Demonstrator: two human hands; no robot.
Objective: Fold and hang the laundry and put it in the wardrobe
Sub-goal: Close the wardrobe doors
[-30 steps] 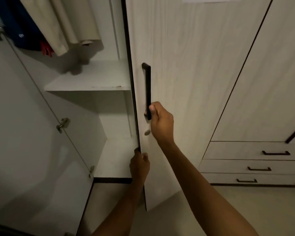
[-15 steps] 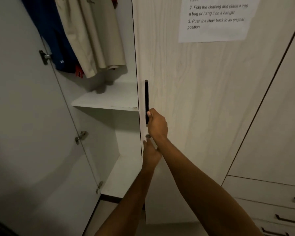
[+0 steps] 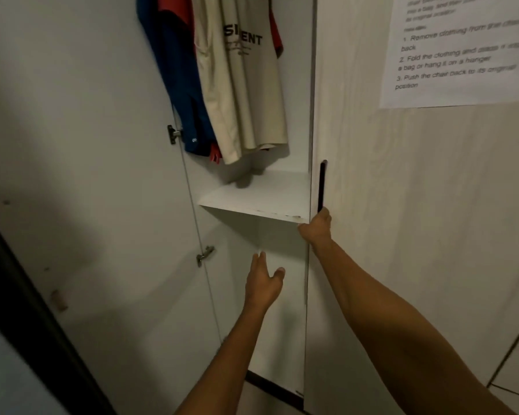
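**Left hand leaves the wardrobe door edge**

Half a second ago the left hand (image 3: 262, 283) was at the door (image 3: 402, 235) edge under the right; now it hovers free before the open compartment, fingers straight and released, touching nothing. The right hand (image 3: 316, 227) grips the bottom of the black handle (image 3: 321, 187), fingers clenched round it. A beige shirt (image 3: 243, 85) and blue garment (image 3: 174, 85) hang inside, above the shelf (image 3: 258, 196).

Wardrobe opening between the swung-out left door (image 3: 102, 175) and right door (image 3: 402, 235) edge: passable. Shelf (image 3: 261, 196) divides it. Above, hanging beige shirt (image 3: 243, 85) and blue garment (image 3: 174, 70) crowd the left and centre; below the shelf, open space.
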